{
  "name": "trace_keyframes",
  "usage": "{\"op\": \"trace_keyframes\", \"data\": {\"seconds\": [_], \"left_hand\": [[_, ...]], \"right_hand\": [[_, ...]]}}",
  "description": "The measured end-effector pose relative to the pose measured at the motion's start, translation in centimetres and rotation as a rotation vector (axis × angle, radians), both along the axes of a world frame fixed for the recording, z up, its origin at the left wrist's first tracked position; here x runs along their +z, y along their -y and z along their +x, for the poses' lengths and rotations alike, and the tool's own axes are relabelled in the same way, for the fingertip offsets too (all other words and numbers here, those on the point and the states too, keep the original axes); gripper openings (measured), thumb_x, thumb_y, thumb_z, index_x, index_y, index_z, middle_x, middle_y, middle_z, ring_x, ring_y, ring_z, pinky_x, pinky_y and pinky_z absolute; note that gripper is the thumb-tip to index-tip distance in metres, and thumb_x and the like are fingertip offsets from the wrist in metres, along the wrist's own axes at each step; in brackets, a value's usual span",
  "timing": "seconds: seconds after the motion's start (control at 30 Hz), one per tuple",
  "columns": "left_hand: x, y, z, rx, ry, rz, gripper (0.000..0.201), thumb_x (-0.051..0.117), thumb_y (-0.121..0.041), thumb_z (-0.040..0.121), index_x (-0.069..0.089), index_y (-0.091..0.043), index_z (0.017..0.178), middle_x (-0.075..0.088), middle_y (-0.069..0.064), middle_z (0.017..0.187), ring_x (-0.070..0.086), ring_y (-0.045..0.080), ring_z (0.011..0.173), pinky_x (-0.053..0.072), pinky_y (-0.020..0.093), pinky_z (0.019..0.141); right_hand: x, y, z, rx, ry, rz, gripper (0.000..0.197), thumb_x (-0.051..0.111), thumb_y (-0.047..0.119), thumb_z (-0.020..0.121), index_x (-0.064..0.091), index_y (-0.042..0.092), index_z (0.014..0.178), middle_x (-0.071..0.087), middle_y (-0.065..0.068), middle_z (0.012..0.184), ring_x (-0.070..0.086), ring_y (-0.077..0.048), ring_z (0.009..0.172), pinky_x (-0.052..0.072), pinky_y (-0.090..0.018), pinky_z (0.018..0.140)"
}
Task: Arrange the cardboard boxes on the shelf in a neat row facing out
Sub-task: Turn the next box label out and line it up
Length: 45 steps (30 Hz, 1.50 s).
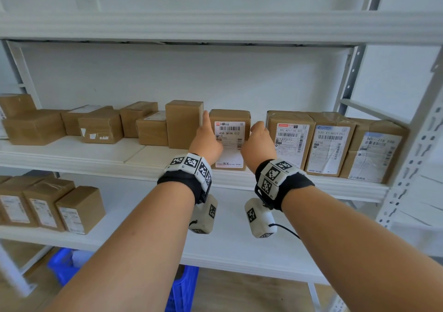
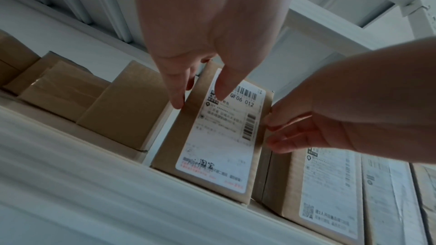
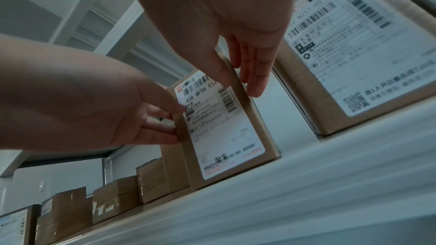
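Note:
A cardboard box point(image 1: 229, 130) with a white shipping label reading 436 QF06 012 stands upright at the front edge of the middle shelf point(image 1: 96, 159), label facing out. My left hand point(image 1: 207, 137) lies against its left side with straight fingers point(image 2: 177, 98) and the thumb on the label. My right hand point(image 1: 257, 139) presses the box's right side, fingers point(image 3: 256, 85) straight, thumb at the front corner. A gap separates this box point(image 3: 224, 128) from the labelled box point(image 1: 290, 139) to its right.
Two more labelled boxes point(image 1: 330, 148) point(image 1: 374, 153) continue the row to the right, up to the shelf post point(image 1: 412, 158). Several plain boxes point(image 1: 183, 124) sit unevenly at the left. The lower shelf holds labelled boxes point(image 1: 48, 206). Blue crates point(image 1: 182, 287) stand on the floor.

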<state>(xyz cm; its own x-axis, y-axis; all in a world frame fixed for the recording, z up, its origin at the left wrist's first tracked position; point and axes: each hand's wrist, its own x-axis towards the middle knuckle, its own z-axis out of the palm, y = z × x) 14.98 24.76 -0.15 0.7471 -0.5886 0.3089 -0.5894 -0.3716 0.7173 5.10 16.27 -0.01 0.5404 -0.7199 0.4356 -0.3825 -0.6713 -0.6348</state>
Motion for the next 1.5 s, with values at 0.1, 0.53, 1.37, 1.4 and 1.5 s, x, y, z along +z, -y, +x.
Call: {"op": "trace_keyframes", "data": {"seconds": [0.1,0.53,1.37,1.4,1.5], "left_hand": [[0.4,0.1,-0.3,0.066,0.128,0.036,0.092,0.058,-0.008,0.090,-0.004,-0.032,0.154,0.021,0.012,0.153,0.058,0.027,0.109,0.055,0.035,0.083],[0.7,4.0,-1.3,0.025,0.552,0.189,0.073,0.054,-0.006,0.080,0.032,-0.023,0.147,0.031,-0.002,0.151,0.016,0.025,0.144,0.017,0.043,0.117],[1.0,7.2,-3.0,-0.075,0.474,0.096,0.070,0.051,0.004,0.081,0.038,-0.021,0.145,0.036,-0.002,0.148,0.020,0.023,0.142,0.020,0.038,0.114],[1.1,7.1,-2.9,-0.081,0.469,0.099,0.070,0.050,0.005,0.081,0.038,-0.021,0.145,0.036,-0.001,0.149,0.020,0.023,0.143,0.020,0.039,0.115],[1.5,7.0,-2.6,-0.107,0.422,0.096,0.068,0.050,0.005,0.082,0.039,-0.021,0.144,0.037,0.000,0.149,0.020,0.023,0.143,0.021,0.040,0.117]], "right_hand": [[1.1,0.6,-0.8,0.011,0.068,-0.096,0.032,0.043,-0.007,0.086,0.044,0.001,0.116,0.049,-0.016,0.121,0.056,-0.030,0.098,0.043,-0.031,0.073],[3.2,7.9,-3.7,-0.176,-0.370,-0.410,0.056,0.046,0.017,0.089,0.036,0.011,0.143,0.037,-0.010,0.148,0.022,-0.030,0.143,0.011,-0.048,0.120],[2.2,8.7,-4.3,-0.181,-0.400,-0.463,0.054,0.049,0.017,0.087,0.039,0.014,0.141,0.045,-0.008,0.141,0.034,-0.029,0.136,0.017,-0.046,0.118],[2.1,8.7,-4.2,-0.180,-0.401,-0.467,0.055,0.049,0.017,0.087,0.038,0.014,0.141,0.045,-0.008,0.142,0.033,-0.029,0.137,0.015,-0.046,0.119],[2.0,8.8,-4.2,-0.177,-0.394,-0.481,0.055,0.050,0.016,0.087,0.038,0.015,0.141,0.044,-0.007,0.143,0.031,-0.028,0.138,0.011,-0.047,0.120]]}}
